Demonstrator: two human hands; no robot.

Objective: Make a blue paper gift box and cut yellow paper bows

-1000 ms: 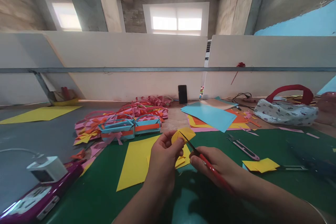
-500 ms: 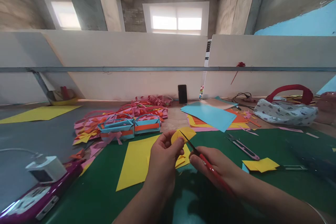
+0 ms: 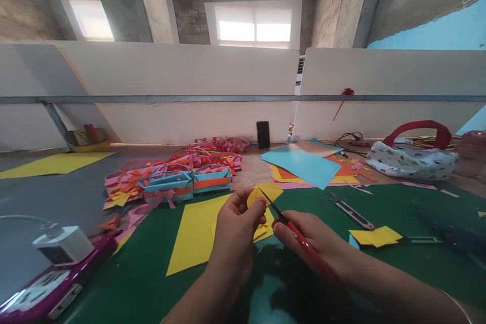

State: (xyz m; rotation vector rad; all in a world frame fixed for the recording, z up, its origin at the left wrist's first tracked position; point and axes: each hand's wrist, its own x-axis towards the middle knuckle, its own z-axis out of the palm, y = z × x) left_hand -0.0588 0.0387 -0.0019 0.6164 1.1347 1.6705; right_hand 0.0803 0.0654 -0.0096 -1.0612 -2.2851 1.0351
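Between the thumb and fingers of my left hand (image 3: pixel 237 228) is a small folded piece of yellow paper (image 3: pixel 274 193), held above the green mat. My right hand (image 3: pixel 311 238) is closed around red-handled scissors (image 3: pixel 306 244). Their dark blades lie at the yellow piece, close to my left thumb; I cannot tell whether they are cutting through it. Below my hands, a larger yellow sheet (image 3: pixel 192 238) rests on the mat, with smaller yellow pieces on it, partly hidden by my left hand.
Blue paper baskets (image 3: pixel 211 180) stand before a pink and red paper pile (image 3: pixel 222 149). Blue sheets (image 3: pixel 304 162) lie behind my hands. A craft knife (image 3: pixel 351 211) and folded yellow paper (image 3: pixel 375 237) are at right. A purple power strip (image 3: pixel 53 283) with a white charger (image 3: pixel 64 245) sits at left.
The whole view has shifted very slightly. My hands, the scissors and the yellow piece keep nearly the same positions.
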